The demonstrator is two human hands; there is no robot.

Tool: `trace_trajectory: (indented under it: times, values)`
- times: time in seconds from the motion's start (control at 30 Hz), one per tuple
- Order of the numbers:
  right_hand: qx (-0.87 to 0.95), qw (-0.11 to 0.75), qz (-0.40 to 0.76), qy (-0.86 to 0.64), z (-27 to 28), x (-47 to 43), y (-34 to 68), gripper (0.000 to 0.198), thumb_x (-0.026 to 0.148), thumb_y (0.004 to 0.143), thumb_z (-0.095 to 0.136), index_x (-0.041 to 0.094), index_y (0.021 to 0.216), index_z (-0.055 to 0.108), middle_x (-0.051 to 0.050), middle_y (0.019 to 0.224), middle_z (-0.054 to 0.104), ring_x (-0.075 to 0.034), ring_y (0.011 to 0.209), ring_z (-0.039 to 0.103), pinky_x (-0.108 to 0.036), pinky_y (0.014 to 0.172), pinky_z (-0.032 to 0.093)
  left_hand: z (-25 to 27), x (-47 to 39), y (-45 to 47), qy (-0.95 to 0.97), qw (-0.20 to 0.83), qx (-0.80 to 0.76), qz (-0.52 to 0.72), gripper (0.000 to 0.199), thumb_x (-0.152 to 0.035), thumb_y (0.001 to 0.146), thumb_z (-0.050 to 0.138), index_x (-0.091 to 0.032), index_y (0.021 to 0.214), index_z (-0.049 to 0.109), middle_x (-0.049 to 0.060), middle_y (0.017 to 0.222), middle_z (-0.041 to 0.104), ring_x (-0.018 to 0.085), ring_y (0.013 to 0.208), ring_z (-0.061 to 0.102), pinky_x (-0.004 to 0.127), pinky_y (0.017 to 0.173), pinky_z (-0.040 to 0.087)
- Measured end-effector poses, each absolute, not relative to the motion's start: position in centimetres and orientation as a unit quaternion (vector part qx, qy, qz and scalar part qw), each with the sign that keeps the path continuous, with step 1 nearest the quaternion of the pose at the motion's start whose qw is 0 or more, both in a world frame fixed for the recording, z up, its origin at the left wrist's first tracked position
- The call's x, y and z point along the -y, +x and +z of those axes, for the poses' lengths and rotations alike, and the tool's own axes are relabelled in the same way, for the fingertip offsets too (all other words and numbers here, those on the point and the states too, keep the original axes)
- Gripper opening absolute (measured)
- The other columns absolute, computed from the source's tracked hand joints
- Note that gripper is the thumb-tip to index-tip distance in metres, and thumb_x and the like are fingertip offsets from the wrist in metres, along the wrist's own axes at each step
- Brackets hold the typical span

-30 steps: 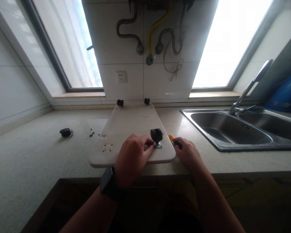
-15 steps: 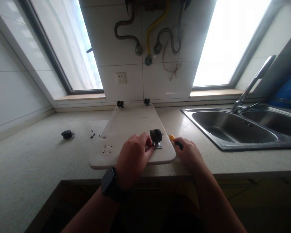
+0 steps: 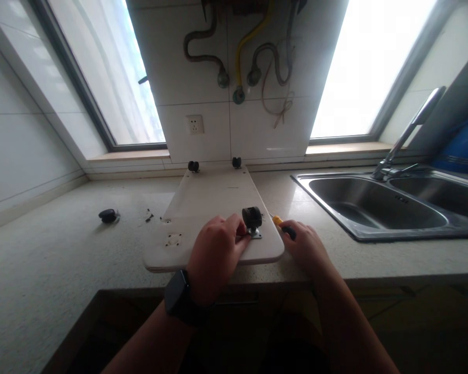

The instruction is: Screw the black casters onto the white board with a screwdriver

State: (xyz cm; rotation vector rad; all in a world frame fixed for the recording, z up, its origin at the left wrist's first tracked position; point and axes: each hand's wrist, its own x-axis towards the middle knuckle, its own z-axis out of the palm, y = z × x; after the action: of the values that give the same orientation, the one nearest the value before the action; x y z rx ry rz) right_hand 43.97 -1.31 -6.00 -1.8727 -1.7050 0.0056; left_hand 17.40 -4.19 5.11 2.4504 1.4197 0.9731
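A white board lies on the counter with its caster side up. Near its front right corner stands a black caster wheel on a small metal plate. My left hand, with a watch on the wrist, is closed in a pinch right against that plate's left side; what the fingertips hold is hidden. Off the board's right edge, my right hand grips a screwdriver with a yellow and black handle, low over the counter. Screw holes show in the board's front left corner.
Two more casters stand at the board's far end. On the counter to the left lie a loose black caster and several small dark screws. A double steel sink with a tap is at the right.
Almost nothing differs. The board's front right corner, its caster and my hands have shifted very slightly to the right; both hands keep their grips.
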Motion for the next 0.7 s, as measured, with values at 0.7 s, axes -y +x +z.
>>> trace_trajectory:
  times: [0.7]
  values:
    - [0.644, 0.326, 0.004, -0.692, -6.41, 1.05, 44.25, 0.03, 0.029, 0.086, 0.057, 0.027, 0.111, 0.072, -0.008, 0.114, 0.076, -0.032, 0.106, 0.065, -0.05, 0.094, 0.049, 5.13, 4.59, 16.66, 0.866, 0.017, -0.407, 0.29, 0.012, -0.019, 0.094, 0.071, -0.023, 0.104, 0.076, 0.004, 0.103, 0.069, 0.024, 0.096, 0.058, 0.042, 0.087, 0.052]
